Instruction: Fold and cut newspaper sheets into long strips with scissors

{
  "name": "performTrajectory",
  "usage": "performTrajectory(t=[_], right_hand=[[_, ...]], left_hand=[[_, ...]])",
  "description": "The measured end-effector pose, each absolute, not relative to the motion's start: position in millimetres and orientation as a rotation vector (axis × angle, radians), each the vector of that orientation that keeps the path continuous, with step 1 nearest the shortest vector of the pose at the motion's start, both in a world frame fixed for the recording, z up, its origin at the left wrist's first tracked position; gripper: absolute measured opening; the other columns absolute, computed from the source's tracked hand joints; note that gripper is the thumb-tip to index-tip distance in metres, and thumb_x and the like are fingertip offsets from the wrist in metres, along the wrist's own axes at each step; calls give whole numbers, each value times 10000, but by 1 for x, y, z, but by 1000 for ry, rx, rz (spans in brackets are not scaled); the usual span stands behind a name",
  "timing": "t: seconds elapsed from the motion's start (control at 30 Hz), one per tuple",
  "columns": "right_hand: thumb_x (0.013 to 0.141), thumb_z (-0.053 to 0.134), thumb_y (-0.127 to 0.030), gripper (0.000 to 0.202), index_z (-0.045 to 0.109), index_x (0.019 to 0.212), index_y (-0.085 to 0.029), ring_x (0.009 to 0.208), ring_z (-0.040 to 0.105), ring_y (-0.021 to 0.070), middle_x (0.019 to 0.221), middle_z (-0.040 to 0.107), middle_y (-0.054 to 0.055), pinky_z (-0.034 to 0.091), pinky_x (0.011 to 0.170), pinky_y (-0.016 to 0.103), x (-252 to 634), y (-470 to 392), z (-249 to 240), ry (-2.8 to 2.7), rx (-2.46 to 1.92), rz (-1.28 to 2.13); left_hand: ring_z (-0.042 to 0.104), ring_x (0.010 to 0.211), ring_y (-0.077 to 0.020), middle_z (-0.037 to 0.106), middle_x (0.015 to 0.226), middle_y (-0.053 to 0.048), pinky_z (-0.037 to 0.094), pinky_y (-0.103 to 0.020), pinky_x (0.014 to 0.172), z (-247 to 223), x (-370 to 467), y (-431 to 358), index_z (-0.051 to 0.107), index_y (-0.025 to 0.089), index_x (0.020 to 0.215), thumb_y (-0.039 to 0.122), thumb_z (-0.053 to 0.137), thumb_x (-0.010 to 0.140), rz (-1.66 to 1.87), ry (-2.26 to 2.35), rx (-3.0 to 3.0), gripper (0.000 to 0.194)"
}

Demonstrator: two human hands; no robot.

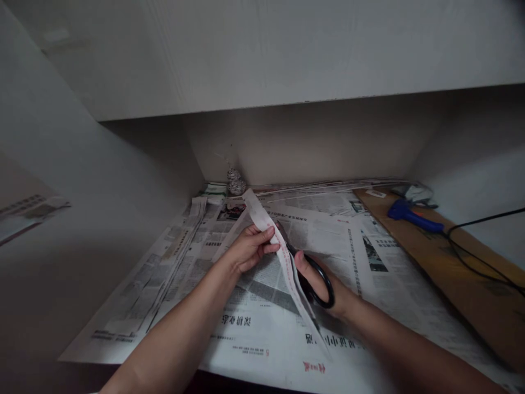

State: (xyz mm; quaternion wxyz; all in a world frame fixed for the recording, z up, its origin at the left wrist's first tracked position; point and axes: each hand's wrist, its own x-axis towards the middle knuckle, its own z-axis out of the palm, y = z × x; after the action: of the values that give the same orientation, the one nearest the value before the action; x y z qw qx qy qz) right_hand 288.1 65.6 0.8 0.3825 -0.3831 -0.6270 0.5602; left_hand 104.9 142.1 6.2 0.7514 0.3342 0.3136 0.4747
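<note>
My left hand (255, 247) pinches a long, narrow newspaper strip (259, 214) between thumb and fingers, a little above the table. The strip slants from the upper left down to the lower right, and its lower end hangs loose. In my right hand (324, 282) is a pair of scissors (328, 290) with black handles, the thumb through one loop. Their blades lie close against the strip's right side, partly hidden behind it. I cannot tell how far apart the blades are. Printed newspaper sheets (246, 350) spread beneath both hands.
A blue glue gun (414, 216) with a black cord (471, 254) rests on a cardboard piece (459, 290) at right. Cut paper strips (180, 246) lie at left. A small wound-paper object (235, 181) and thin paper sticks (328, 187) are at the back. A white panel (287, 54) overhangs.
</note>
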Motion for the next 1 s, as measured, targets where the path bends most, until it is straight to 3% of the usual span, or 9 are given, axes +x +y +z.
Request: performTrajectory(t=[0.13, 0.3, 0.47, 0.53, 0.67, 0.8, 0.9, 1.0], right_hand=[[882, 465, -814, 629, 534, 730, -207, 349, 399, 86, 502, 458, -62, 322, 326, 223, 284, 64, -1, -1474, -1051, 1539], [840, 538, -817, 618, 537, 767, -203, 323, 387, 65, 493, 457, -80, 335, 318, 202, 285, 65, 1, -1472, -1075, 1586], [848, 509, -827, 631, 527, 740, -205, 333, 396, 71, 484, 457, -70, 312, 329, 212, 285, 64, 5, -1501, -1104, 1587], [882, 459, -818, 632, 539, 756, -204, 362, 436, 87, 492, 477, -53, 319, 358, 222, 286, 64, 5, -1534, -1094, 1584], [948, 357, -780, 631, 554, 761, -210, 474, 528, 128, 572, 546, -8, 395, 458, 262, 288, 65, 7, -1648, -1020, 1544], [993, 300, -730, 633, 517, 688, -220, 547, 524, 144, 597, 558, 11, 417, 546, 286, 290, 66, 10, -1751, -1006, 1402], [987, 346, -723, 603, 486, 682, -222, 584, 503, 148, 609, 530, -1, 409, 571, 290, 289, 67, 9, -1725, -1001, 1335], [916, 422, -791, 607, 475, 703, -225, 523, 462, 133, 572, 488, -24, 385, 494, 278, 285, 65, 6, -1623, -1043, 1384]], left_hand=[[724, 622, -124, 744, 755, -16, 626, -184, 568, 6, 102, 142, 753, 139, 1029, 138, 854, 736, 1055, 660, 731, 310], [751, 643, -202, 752, 798, -84, 654, -305, 531, 10, 93, 148, 710, 136, 1146, 404, 675, 921, 1025, 660, 706, 352], [704, 593, -91, 737, 763, -32, 588, -126, 516, 10, 90, 154, 730, 115, 973, 201, 692, 912, 1149, 719, 658, 111], [704, 612, -82, 734, 748, -19, 602, -127, 561, 9, 92, 152, 732, 108, 893, 149, 705, 891, 1159, 725, 662, 49], [703, 587, -123, 739, 724, -48, 615, -182, 522, 6, 101, 146, 740, 81, 837, 130, 786, 807, 1084, 737, 694, 74], [693, 563, -122, 735, 692, -48, 604, -176, 514, 6, 107, 142, 741, 84, 800, 141, 850, 740, 1038, 740, 712, 137], [688, 552, -117, 727, 673, -41, 599, -168, 510, 7, 107, 143, 740, 80, 778, 145, 870, 717, 1034, 749, 715, 158], [688, 549, -110, 724, 672, -31, 595, -161, 506, 7, 107, 144, 735, 85, 770, 148, 865, 727, 1041, 758, 711, 151]])
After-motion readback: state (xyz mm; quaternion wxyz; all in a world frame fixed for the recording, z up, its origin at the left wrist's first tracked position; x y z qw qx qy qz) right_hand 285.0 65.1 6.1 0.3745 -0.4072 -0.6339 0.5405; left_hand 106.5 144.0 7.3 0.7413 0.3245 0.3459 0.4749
